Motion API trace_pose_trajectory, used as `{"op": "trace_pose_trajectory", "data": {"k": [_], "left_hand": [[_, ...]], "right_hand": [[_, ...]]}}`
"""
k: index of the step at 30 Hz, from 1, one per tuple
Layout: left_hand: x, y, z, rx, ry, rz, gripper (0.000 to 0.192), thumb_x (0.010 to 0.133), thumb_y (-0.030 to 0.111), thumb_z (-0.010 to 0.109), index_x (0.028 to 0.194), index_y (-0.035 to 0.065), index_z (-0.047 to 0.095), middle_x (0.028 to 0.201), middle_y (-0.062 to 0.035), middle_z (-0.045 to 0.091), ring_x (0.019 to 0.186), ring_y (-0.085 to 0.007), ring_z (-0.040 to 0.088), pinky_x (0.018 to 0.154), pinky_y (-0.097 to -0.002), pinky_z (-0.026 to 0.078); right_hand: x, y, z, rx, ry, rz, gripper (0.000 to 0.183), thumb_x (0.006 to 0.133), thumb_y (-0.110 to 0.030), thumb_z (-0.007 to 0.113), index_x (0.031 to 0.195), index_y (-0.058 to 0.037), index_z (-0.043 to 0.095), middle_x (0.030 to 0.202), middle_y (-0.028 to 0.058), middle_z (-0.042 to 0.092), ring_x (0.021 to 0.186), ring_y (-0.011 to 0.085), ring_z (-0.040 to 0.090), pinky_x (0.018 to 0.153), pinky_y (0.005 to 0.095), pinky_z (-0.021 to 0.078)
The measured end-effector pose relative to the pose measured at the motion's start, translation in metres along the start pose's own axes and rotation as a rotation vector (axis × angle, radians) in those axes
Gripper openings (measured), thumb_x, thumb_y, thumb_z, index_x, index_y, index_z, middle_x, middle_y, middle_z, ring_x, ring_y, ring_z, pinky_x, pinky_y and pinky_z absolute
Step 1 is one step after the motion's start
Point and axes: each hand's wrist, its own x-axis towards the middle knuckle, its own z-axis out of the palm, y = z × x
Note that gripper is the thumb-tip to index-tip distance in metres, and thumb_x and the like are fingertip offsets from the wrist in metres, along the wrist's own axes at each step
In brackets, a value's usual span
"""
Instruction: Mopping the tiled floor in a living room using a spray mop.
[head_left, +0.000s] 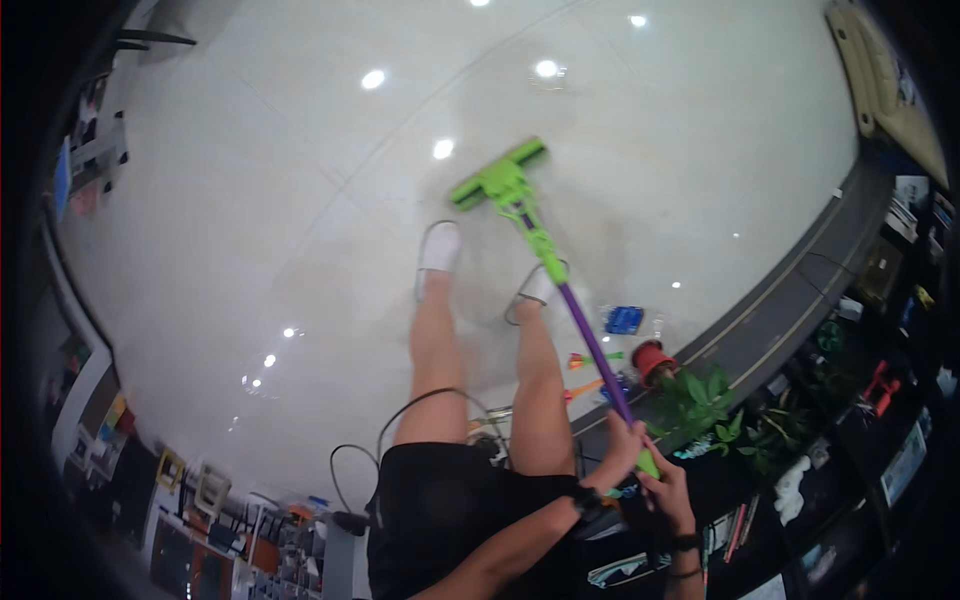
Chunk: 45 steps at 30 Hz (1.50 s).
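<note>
A squeeze mop crosses the middle of the view, its green head (495, 176) resting on the pale tiled floor (300, 165) ahead of my feet. From the head, the purple pole (589, 337) slants back to my body on the right. My left hand (619, 454), with a black band at the wrist, wraps the pole close to its upper end. Beside it, my right hand (667, 487) holds the green end grip (646, 463). The pole passes over my right white slipper (536, 285); the left slipper (441, 247) stands just behind the mop head.
At right, a red plant pot (652, 364) with green leaves (701, 397) stands by a dark ledge (750, 322) and crowded black shelves (825, 495). A blue packet (624, 320) and small toys (596, 360) lie near the pole. A beige sofa (892, 90) is at the upper right.
</note>
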Motion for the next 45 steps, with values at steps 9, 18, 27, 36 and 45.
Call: {"op": "trace_pose_trajectory", "data": {"k": [9, 18, 27, 36, 45], "left_hand": [[0.194, 0.233, -0.017, 0.388, 0.207, 0.522, 0.029, 0.081, 0.015, 0.046, 0.097, -0.005, 0.031, 0.083, -0.0141, 0.048, 0.069, -0.0222, 0.05, 0.063, -0.0334, 0.043], [0.255, 0.205, 0.049, 0.747, 0.03, 0.742, 0.03, 0.085, 0.023, 0.04, 0.091, -0.0061, 0.04, 0.076, -0.0096, 0.044, 0.065, -0.0125, 0.04, 0.052, -0.0306, 0.038], [0.056, -0.154, 0.082, 0.361, -0.17, 0.138, 0.04, 0.083, 0.003, 0.044, 0.115, 0.0062, 0.02, 0.072, -0.0063, 0.045, 0.053, -0.0117, 0.046, 0.046, -0.0247, 0.041], [0.06, 0.056, 0.083, 0.597, -0.088, 0.402, 0.019, 0.087, 0.014, 0.044, 0.102, 0.0057, 0.039, 0.069, -0.0019, 0.048, 0.06, -0.01, 0.047, 0.056, -0.0237, 0.041], [0.267, 0.3, 0.118, 0.676, -0.21, 0.531, 0.011, 0.085, 0.015, 0.042, 0.085, 0.0036, 0.042, 0.07, -0.0035, 0.047, 0.06, -0.0113, 0.044, 0.053, -0.029, 0.041]], "right_hand": [[0.193, -0.163, -0.021, -0.239, -0.16, -0.614, 0.049, 0.078, -0.019, 0.055, 0.125, -0.0213, 0.04, 0.054, 0.0056, 0.044, 0.045, 0.01, 0.04, 0.041, 0.0258, 0.0373], [0.281, -0.092, -0.069, 0.108, 0.0, -0.839, 0.044, 0.079, -0.016, 0.053, 0.122, -0.014, 0.044, 0.054, 0.0006, 0.041, 0.045, 0.0062, 0.037, 0.038, 0.0229, 0.0343], [0.054, 0.173, -0.079, 0.407, 0.26, -0.055, 0.052, 0.077, -0.003, 0.05, 0.127, -0.0121, 0.037, 0.052, -0.0046, 0.04, 0.039, 0.0026, 0.034, 0.035, 0.0177, 0.0268], [0.12, 0.073, -0.062, 0.173, 0.086, -0.397, 0.051, 0.079, -0.011, 0.055, 0.126, -0.0067, 0.035, 0.063, 0.0121, 0.053, 0.056, 0.0094, 0.048, 0.053, 0.0275, 0.0412], [0.288, -0.146, -0.085, 0.55, 0.091, -0.846, 0.044, 0.079, -0.02, 0.055, 0.121, -0.0155, 0.043, 0.054, 0.01, 0.048, 0.039, 0.0154, 0.048, 0.038, 0.0285, 0.0384]]}}
